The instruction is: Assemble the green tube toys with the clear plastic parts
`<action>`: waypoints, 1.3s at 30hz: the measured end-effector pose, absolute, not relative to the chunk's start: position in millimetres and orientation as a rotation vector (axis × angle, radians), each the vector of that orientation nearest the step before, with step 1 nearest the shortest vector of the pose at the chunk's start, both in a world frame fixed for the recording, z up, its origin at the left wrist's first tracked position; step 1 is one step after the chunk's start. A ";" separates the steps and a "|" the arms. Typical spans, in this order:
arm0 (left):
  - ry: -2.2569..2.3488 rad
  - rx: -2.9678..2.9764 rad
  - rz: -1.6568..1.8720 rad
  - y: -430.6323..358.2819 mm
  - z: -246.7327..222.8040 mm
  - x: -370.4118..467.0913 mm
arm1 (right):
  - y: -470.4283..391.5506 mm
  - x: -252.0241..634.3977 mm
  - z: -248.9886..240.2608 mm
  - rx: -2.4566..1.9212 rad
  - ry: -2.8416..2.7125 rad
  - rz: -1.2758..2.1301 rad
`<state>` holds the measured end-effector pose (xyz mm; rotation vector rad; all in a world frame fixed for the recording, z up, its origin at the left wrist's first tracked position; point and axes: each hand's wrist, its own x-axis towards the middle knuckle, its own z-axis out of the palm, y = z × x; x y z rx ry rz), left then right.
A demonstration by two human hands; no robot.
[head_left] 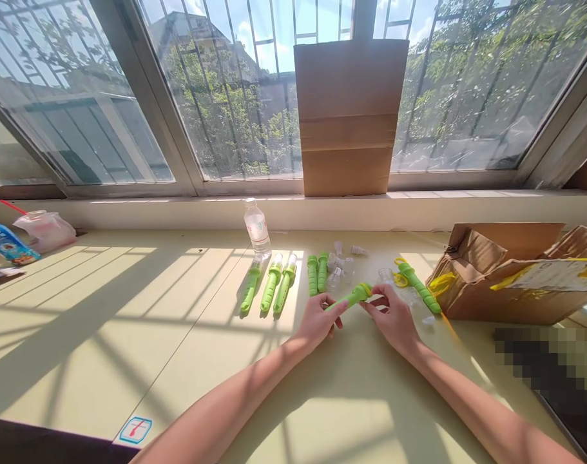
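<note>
My left hand [321, 318] is wrapped round the lower part of a green ribbed tube [354, 297], which lies tilted up to the right. At the tube's top end, the fingers of my right hand [391, 317] are pinched together; whatever they grip is too small to make out. Three green tubes with clear tops [272, 283] lie side by side to the left. Two more green tubes [317, 272] are just beyond my left hand. Several clear plastic caps [336, 276] lie behind the held tube. Another green tube with a yellow cord [420, 287] rests to the right.
A water bottle [258, 229] stands near the window wall. An open cardboard box [510, 283] is at the right, and a cardboard sheet [350, 119] leans against the window. A blue packet [9, 243] and a pinkish bag [46, 230] are at the far left.
</note>
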<state>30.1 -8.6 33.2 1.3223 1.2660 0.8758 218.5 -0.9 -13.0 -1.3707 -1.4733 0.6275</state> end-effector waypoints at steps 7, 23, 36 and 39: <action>1.201 1.304 0.809 -9.2 34.2 29.4 | -4.4 215.0 -11.8 -1.362 -1.526 0.601; 1.206 1.331 0.742 -8.1 36.9 28.6 | -0.4 217.6 -16.5 -1.419 -1.515 0.430; 1.173 2.620 1.204 0.5 -1.7 18.9 | -4.4 217.1 -12.1 -1.475 -1.493 0.429; 1.174 2.692 1.188 0.7 -0.9 16.6 | -4.0 216.9 -12.9 -1.459 -1.500 0.437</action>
